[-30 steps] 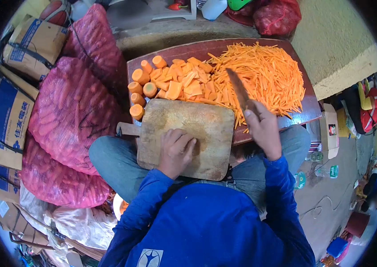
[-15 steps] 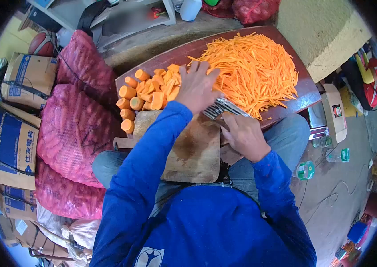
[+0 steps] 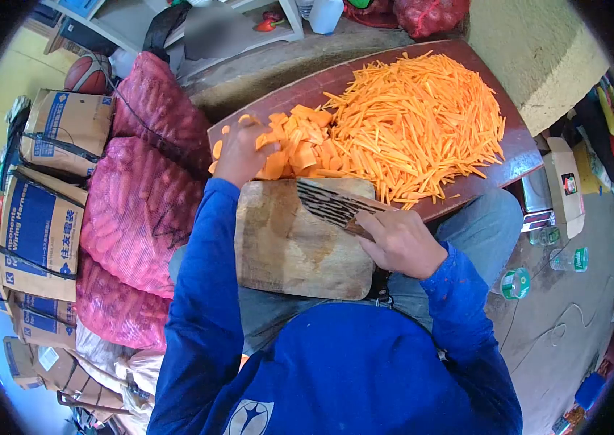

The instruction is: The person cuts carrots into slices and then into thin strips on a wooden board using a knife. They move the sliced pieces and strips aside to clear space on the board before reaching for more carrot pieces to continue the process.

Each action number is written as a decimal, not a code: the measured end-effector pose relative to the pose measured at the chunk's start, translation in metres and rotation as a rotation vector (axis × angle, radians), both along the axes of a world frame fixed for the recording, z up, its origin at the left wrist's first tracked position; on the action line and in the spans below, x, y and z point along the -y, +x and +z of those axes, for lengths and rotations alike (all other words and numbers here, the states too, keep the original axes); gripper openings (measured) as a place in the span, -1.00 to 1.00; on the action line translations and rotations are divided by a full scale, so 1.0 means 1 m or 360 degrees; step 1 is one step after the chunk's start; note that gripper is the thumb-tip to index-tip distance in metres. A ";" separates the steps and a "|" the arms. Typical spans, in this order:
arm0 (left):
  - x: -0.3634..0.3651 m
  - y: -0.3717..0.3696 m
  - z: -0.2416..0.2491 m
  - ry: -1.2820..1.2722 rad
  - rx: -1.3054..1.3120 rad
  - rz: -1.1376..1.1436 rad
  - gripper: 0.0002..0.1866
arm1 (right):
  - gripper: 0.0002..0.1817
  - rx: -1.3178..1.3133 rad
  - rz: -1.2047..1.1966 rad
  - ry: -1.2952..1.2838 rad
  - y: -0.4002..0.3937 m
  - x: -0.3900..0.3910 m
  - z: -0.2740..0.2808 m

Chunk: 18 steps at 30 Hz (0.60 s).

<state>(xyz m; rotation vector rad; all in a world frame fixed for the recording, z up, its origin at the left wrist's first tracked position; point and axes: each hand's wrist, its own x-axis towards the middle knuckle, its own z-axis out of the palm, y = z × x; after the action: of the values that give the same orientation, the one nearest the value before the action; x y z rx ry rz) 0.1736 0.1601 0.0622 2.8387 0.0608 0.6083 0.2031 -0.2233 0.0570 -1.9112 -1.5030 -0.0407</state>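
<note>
My right hand (image 3: 401, 239) grips the handle of a broad knife (image 3: 332, 204) whose blade is marked with dark streaks. The blade hangs at a slant over the right part of the worn wooden cutting board (image 3: 289, 250) on my lap. At the far left of the table, my left hand (image 3: 244, 152) reaches among cut carrots, its fingers curled down over a carrot piece that is mostly hidden. Carrot chunks (image 3: 305, 138) lie just right of that hand. A large heap of carrot strips (image 3: 419, 119) spreads beyond them.
The dark red table (image 3: 520, 154) carries the carrots. Pink mesh sacks (image 3: 133, 210) full of carrots and stacked cardboard boxes (image 3: 42, 228) stand at the left. Plastic bottles (image 3: 515, 283) and an open carton (image 3: 566, 185) are on the floor at the right.
My left hand has moved left, from beside the strip heap to the carrot pieces at the table's left end. The knife has come back over the board, its blade now more fully in sight.
</note>
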 end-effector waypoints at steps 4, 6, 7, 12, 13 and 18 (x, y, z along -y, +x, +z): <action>0.014 -0.031 0.001 0.0052 -0.0361 0.0056 -0.59 | -0.70 0.0003 0.0036 -0.0194 -0.005 -0.001 -0.004; 0.027 -0.035 -0.008 0.0129 -0.0427 0.0186 -0.53 | -0.70 -0.0005 0.0051 -0.0248 -0.006 -0.002 -0.001; 0.027 -0.033 -0.017 0.0207 -0.0401 0.0196 -0.57 | -0.70 0.0011 0.0063 -0.0254 -0.006 -0.003 -0.001; 0.028 -0.026 -0.023 0.0134 -0.0229 0.0215 -0.67 | -0.72 -0.0026 0.0028 -0.0182 -0.008 -0.005 -0.004; 0.027 -0.025 -0.023 0.0080 -0.0231 0.0207 -0.69 | -0.72 -0.0013 0.0028 -0.0186 -0.008 -0.005 -0.005; 0.024 -0.036 -0.027 -0.0086 0.0249 0.0172 -0.75 | -0.68 -0.0161 0.0027 -0.0125 -0.007 -0.006 -0.010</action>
<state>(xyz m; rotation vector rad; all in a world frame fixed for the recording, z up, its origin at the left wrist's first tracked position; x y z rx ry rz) 0.1377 0.1366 0.0349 2.7394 0.2016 0.8365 0.1965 -0.2174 0.0466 -1.9320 -1.4721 0.1223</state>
